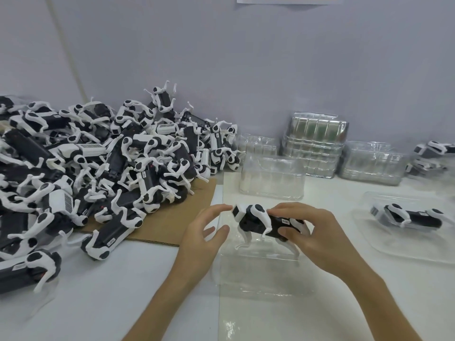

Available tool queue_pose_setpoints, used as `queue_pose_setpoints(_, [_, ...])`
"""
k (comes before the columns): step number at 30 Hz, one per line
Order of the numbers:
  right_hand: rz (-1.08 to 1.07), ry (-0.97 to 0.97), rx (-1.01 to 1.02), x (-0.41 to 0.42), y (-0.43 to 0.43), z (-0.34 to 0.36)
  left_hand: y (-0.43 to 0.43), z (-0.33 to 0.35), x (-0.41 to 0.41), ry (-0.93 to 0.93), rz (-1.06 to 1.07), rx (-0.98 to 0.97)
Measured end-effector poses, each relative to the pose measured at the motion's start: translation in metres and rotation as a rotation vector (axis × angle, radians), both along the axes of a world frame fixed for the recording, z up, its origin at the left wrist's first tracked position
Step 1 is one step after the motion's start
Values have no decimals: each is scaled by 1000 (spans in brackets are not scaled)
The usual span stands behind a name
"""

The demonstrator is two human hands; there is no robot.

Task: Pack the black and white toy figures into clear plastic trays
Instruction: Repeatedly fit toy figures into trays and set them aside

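head view, right hand (317, 238): your forearm comes in from the counter's near edge on the right and angles up and left. The thumb underneath and the curled fingers on top pinch the rear half of the toy figure (256, 219).
left hand (205, 233): your forearm rises from the near edge. The hand is loose and holds nothing, with its fingers spread. The forefinger tip is right at the figure's white head, but you cannot tell whether it touches.
toy figure: it is upright with its head to the left. Its white legs reach down into the clear tray (258, 269), which lies midway along the near edge.
second tray (403, 249): it is toward the right edge, and another figure (408, 216) lies on its side in it.
pile of figures (98, 163): it is heaped at the left edge, partly on a cardboard sheet (172, 225).
stacked trays (315, 146): they stand along the back edge against the wall. A lower stack (273, 179) stands in front of them, behind your hands.
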State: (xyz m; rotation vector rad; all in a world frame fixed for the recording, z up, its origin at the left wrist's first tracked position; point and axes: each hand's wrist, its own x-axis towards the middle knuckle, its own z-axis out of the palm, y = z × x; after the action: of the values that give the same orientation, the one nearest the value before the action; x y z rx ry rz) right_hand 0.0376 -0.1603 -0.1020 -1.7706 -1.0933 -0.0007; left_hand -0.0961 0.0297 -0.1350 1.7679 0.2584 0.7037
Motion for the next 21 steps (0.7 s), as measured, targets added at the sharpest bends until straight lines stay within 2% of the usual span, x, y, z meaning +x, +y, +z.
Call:
queue_pose_setpoints(8, [-26,-78,-134,-1,4,-5,1,-1,1,35,11,55])
queue_pose_setpoints(14, [-6,4,-267,-2,7,-2,3,-7,5,97,5,142])
queue_pose_setpoints(21, [-175,-103,-528,-8,23,6,0,-4,4,94,-29,204])
